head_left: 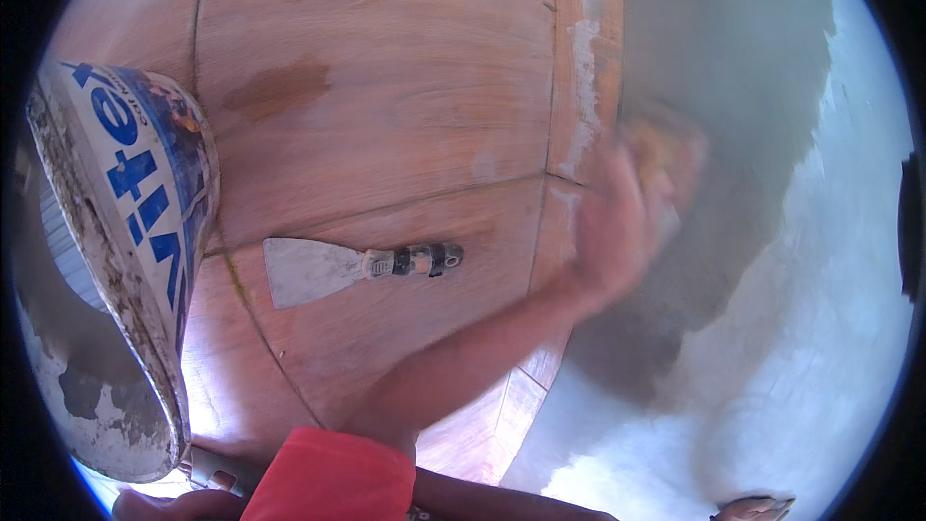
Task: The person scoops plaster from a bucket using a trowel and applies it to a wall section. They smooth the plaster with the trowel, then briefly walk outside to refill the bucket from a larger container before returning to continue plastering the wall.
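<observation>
My left hand [617,232], blurred by motion, reaches across to the right at the end of a bare forearm with a red sleeve. It grips a yellow-brown sponge [673,147], also smeared, against the damp grey patch on the wall [714,260]. A putty knife [313,272] with a wide, stained blade and a black-and-pale handle lies flat on the wood-patterned tiles, left of the forearm. At the bottom right edge is a cut-off skin-toned shape [752,509]; I cannot make out whether it is my right hand.
A white and blue plastic bucket [145,174], its rim crusted, stands at the left. The tiled floor [405,48] has dark joints and a brown damp stain. A skirting strip [584,68] with whitish smears runs along the foot of the wall. A dark limb crosses the bottom edge.
</observation>
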Motion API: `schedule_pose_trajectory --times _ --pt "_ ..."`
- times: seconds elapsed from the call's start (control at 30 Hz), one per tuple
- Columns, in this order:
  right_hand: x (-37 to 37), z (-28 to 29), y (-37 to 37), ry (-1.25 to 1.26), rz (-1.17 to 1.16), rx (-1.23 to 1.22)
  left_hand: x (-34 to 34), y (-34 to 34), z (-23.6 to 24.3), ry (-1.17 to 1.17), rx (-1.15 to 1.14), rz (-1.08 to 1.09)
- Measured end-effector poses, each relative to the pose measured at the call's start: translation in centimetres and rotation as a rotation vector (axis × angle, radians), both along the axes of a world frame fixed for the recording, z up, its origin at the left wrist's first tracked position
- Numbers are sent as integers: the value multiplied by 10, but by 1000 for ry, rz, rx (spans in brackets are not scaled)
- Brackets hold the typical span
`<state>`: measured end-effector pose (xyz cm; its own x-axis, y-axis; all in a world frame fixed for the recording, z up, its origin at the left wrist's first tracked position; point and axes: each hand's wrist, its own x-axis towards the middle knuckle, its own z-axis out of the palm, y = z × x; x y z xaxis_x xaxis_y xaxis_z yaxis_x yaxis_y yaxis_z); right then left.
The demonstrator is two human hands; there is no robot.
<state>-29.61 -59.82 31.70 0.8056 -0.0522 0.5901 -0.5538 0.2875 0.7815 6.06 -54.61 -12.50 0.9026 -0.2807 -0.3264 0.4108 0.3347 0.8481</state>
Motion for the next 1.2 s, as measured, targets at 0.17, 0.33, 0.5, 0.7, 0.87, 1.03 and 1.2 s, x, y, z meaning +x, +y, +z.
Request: schedule_pose_trajectory --times 0.17,0.33,0.5,0.7,0.87,1.03,1.2 --pt "13 0 0 3 127 23 75 -25 -42 -53 130 251" --pt "35 -12 -3 31 283 107 76 -22 27 -143 -65 160" --pt "6 -5 5 -168 -31 167 -25 -11 69 -614 -236 190" --pt "31 -10 6 41 294 121 71 -12 -2 -158 -33 193" --pt "38 -14 7 62 313 121 66 -33 -3 -299 98 235" --pt "25 -1 1 88 329 127 -116 -18 47 -527 -152 122" --pt "11 8 -4 76 294 131 -130 33 32 -249 -346 -351"
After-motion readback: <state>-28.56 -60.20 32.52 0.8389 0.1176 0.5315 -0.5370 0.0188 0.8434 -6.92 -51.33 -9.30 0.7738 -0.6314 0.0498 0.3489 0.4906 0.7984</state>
